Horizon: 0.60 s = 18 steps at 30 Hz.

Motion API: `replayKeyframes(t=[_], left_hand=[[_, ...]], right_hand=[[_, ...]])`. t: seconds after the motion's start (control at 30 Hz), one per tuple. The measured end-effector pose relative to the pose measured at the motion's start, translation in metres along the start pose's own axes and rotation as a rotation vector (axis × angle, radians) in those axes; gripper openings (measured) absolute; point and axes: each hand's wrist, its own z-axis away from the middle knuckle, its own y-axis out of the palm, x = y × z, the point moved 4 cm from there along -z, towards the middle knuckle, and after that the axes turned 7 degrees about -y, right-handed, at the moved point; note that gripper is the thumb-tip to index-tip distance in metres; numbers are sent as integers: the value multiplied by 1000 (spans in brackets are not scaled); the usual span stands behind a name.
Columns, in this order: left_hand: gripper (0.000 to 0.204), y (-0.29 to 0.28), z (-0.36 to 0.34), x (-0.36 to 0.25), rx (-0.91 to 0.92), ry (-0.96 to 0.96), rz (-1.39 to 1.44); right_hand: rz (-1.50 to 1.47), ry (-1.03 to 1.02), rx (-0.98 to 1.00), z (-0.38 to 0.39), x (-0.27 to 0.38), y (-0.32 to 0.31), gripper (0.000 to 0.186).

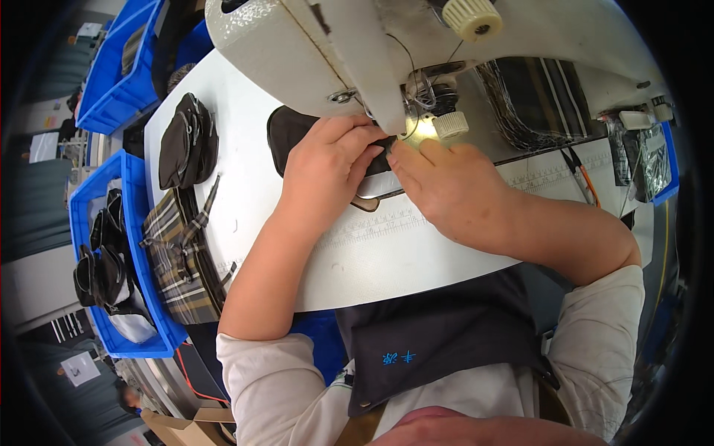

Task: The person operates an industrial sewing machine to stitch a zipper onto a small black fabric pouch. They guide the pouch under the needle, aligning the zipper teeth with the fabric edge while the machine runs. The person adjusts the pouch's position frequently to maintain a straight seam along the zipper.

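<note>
Black fabric piece (294, 134) under the sewing machine (357, 44) needle, pinched by left hand (327, 175) and pressed flat by right hand (439, 189): seam-guiding step, likely demanding steady, even feeding.

both hands (387, 175) on black fabric (286, 134) — under needle

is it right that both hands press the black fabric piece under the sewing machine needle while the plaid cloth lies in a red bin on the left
Not quite: the bin is blue, not red, as the head view shows. The rest holds: the left hand and right hand press the black fabric piece under the sewing machine needle, and the plaid cloth lies at the left.
</note>
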Motion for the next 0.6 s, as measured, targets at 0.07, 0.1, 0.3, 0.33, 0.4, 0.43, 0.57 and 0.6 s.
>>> replayKeyframes(t=[0.07,0.1,0.3,0.33,0.4,0.43,0.57,0.6], left_hand=[[23,2,-1,4,25,-12,29],[22,2,-1,4,29,-28,27],[20,3,-2,3,-13,-21,17],[20,5,-2,4,-28,-6,15],[20,4,-2,6,-47,7,5],[20,4,-3,6,-51,8,2],[18,3,-4,9,-48,2,-12],[18,1,-3,9,-53,13,-19]], right_hand=[[-21,22,18,2,0,1,44],[-32,32,28,3,1,2,46],[-63,58,51,6,0,8,50],[-63,59,51,5,0,8,50],[-63,62,51,4,0,5,51],[-62,47,51,3,-1,5,47],[-26,11,73,0,-4,5,43],[-10,8,83,0,-5,6,45]])
